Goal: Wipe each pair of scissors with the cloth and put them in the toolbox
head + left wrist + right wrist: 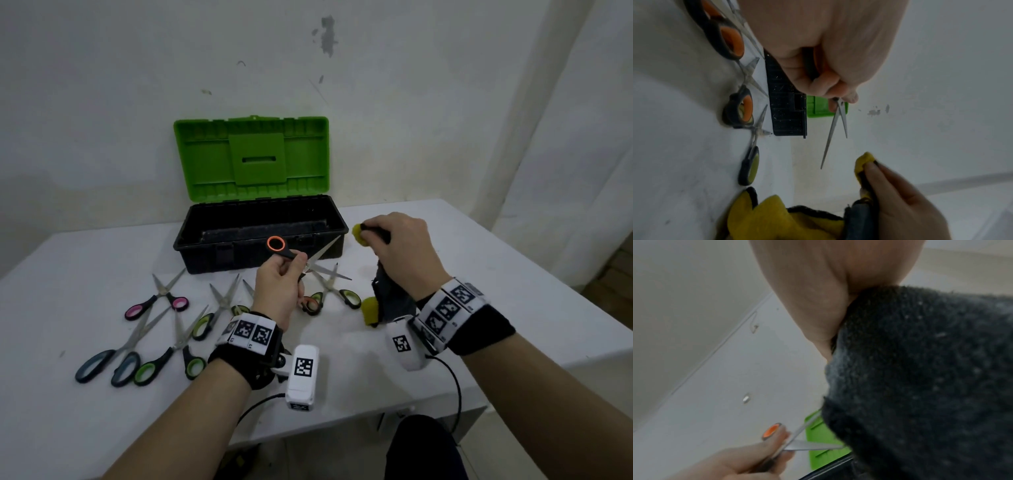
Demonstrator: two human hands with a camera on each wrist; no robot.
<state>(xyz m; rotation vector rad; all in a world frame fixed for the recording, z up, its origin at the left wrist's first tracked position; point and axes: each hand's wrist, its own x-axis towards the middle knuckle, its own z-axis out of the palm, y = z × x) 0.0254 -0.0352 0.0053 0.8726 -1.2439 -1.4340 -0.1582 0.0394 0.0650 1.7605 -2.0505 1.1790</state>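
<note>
Counter (445,274): six pairs lie unwiped in front of toolbox
Toolbox (260,233): lid up, no scissors seen inside
Cloth (383,294): bunched in right hand (400,246), right of toolbox
Orange scissors (291,255): gripped by left hand (279,291), blades apart, before toolbox
Progress: judged early

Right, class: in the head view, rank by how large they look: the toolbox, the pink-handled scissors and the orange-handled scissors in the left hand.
1. toolbox, largest by far.
2 and 3. pink-handled scissors and orange-handled scissors: unsure, they look alike; the left hand hides part of the orange pair.
</note>
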